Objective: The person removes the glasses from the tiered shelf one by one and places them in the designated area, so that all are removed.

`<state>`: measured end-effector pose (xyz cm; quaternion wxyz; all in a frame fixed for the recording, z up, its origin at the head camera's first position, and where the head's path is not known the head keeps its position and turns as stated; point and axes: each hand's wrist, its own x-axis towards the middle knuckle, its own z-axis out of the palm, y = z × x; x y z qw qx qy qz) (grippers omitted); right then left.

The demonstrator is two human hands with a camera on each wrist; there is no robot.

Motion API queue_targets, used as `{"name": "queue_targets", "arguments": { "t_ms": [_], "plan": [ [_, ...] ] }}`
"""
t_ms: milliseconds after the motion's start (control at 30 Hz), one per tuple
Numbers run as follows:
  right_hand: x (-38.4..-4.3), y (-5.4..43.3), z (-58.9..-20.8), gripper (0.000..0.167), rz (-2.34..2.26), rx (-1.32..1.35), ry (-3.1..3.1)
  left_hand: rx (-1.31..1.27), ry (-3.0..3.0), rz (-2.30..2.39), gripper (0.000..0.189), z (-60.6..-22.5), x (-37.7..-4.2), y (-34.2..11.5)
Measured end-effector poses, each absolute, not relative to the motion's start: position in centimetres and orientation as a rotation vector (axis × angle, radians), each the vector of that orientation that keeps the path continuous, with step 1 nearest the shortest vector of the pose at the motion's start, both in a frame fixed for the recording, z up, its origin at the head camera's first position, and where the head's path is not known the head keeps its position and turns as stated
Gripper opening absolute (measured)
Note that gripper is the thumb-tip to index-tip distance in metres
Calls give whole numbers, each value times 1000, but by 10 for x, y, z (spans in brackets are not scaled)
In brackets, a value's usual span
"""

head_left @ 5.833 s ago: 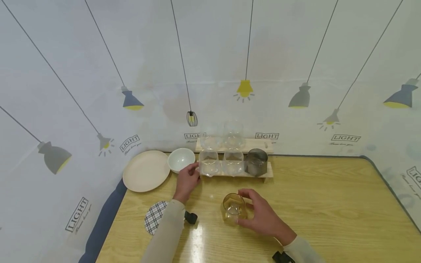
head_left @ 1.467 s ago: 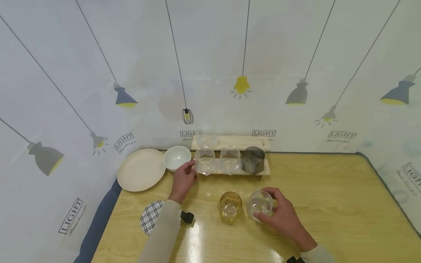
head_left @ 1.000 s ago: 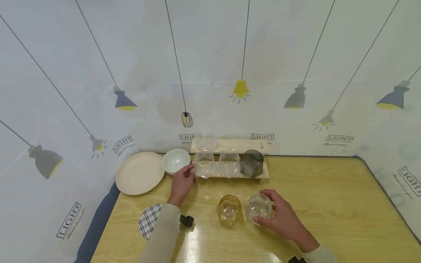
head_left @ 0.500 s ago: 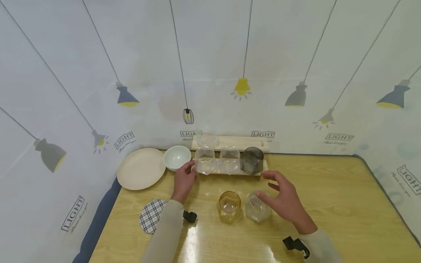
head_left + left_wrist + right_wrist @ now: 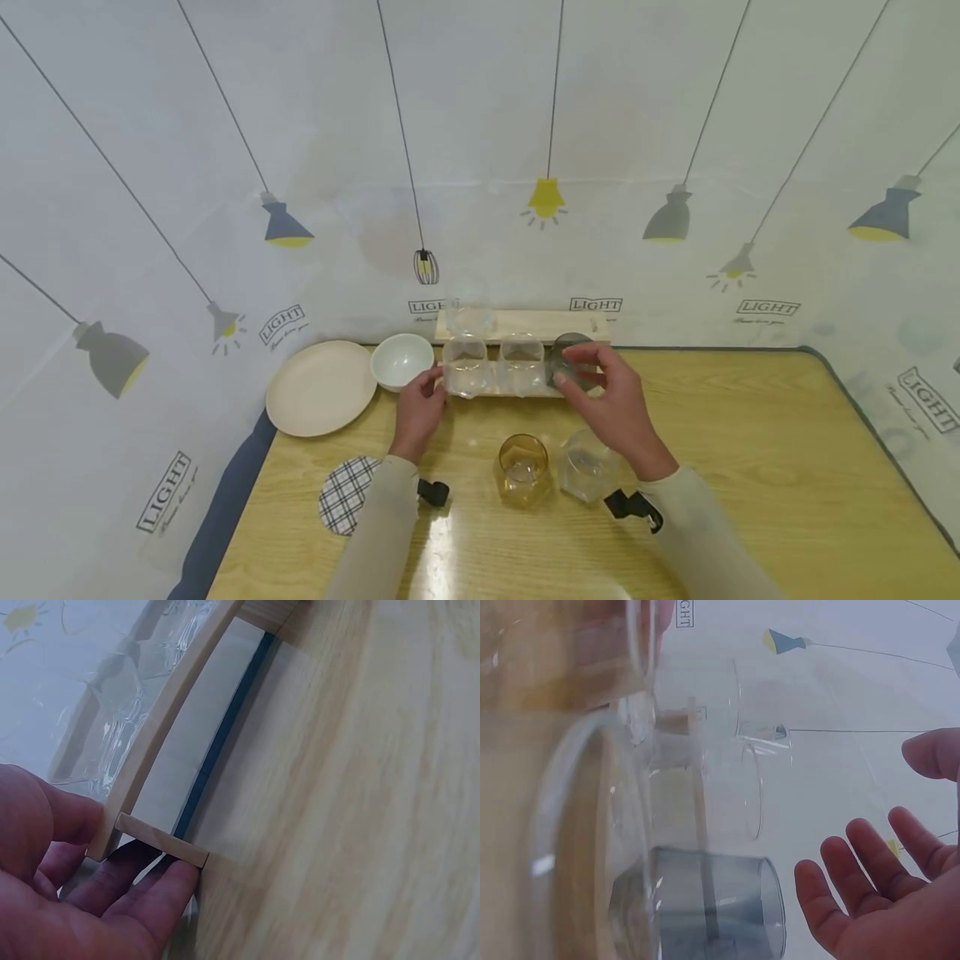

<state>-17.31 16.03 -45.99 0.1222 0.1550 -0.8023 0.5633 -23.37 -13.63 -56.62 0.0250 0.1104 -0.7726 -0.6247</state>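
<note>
At the left end of a two-step wooden rack (image 5: 536,323), my left hand (image 5: 420,412) holds the end; in the left wrist view its thumb and fingers grip the rack's end leg (image 5: 161,840). My right hand (image 5: 618,408) reaches to the dark grey glass (image 5: 558,354) at the rack's right end. Its fingers and thumb are spread, overlapping the glass in the head view; in the right wrist view they are apart from the dark glass. An amber glass (image 5: 523,475) and a clear glass (image 5: 587,467) stand side by side on the table.
Two clear glasses (image 5: 467,367) occupy the front step, and another clear glass (image 5: 470,315) sits on the back step. Left of the rack are a pale bowl (image 5: 402,361) and a large beige plate (image 5: 321,388). A checked round coaster (image 5: 347,496) lies by the left sleeve.
Since the oldest frame, the right hand let go of the amber glass, brought a back-step clear glass beside it and released that. It then moved up to the dark glass. The left hand stayed put.
</note>
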Motion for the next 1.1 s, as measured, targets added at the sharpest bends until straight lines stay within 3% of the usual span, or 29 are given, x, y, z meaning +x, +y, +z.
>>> {"name": "queue_targets", "arguments": {
  "t_ms": [367, 733, 1100],
  "plan": [
    [-209, 125, -442, 30, 1697, 390, -2274, 343, -2392, -1923, 31, -564, -236, -134],
    [-251, 87, -422, 39, 1682, 393, -2320, 348, -2404, -1908, 31, -567, -237, -132],
    [-301, 54, -425, 79, 1545, 396, -2586, 364, -2413, -1899, 31, -567, -236, -135]
  ]
}}
